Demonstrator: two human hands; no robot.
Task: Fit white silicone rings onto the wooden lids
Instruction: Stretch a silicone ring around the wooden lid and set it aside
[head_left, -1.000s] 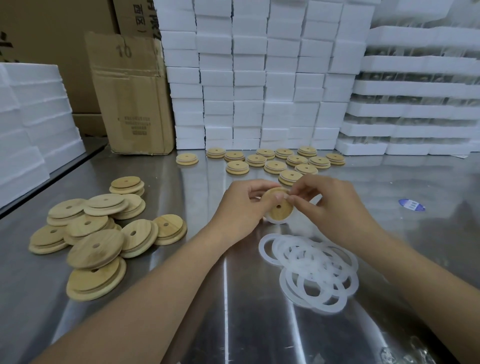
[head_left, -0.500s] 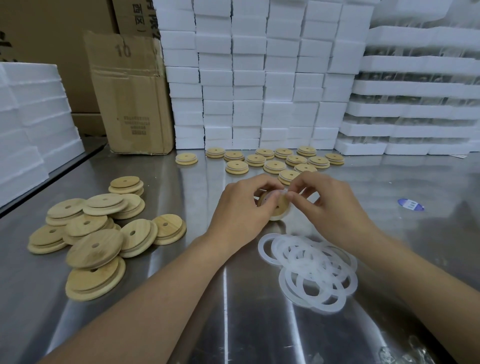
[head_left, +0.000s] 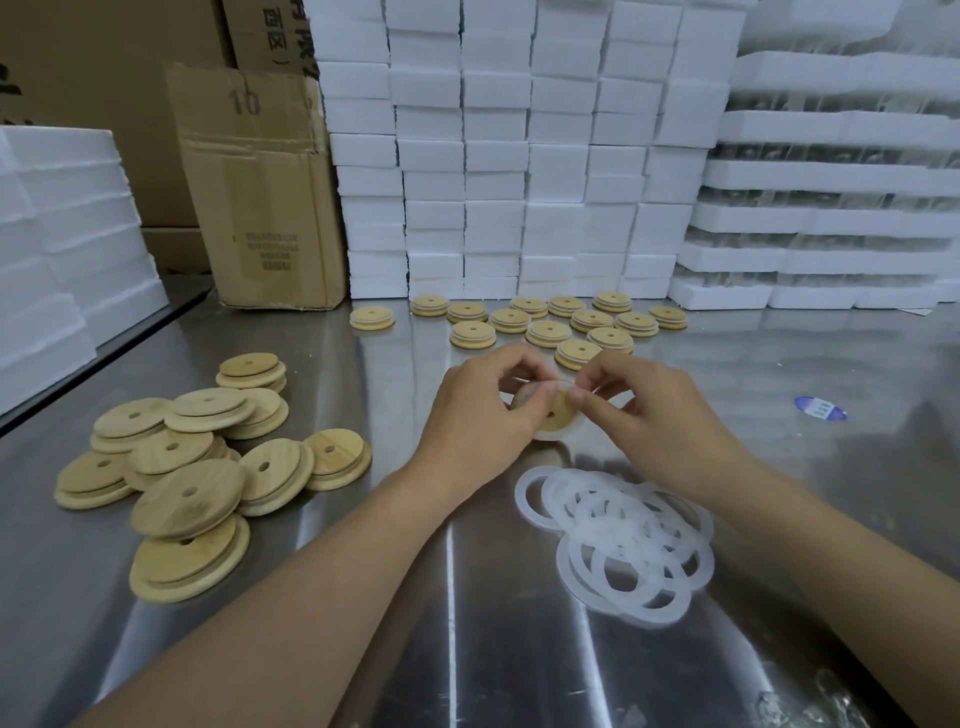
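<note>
Head view, nearest first: the loose rings (head_left: 618, 540) lie heaped on the tabletop (head_left: 467, 597) just under my right wrist, within easy reach for the next pick. Just beyond them I hold one lid (head_left: 558, 413) tilted toward me; my left hand (head_left: 478, 410) grips its rim with curled fingers to steady it, while my right hand (head_left: 660, 415) pinches the ring (head_left: 551, 436) against its edge, I judge to work it into the groove. Bare lids (head_left: 187, 457) wait piled at my left, and ringed lids (head_left: 545, 325) sit farther back before the foam blocks (head_left: 519, 156), keeping done apart from undone.
</note>
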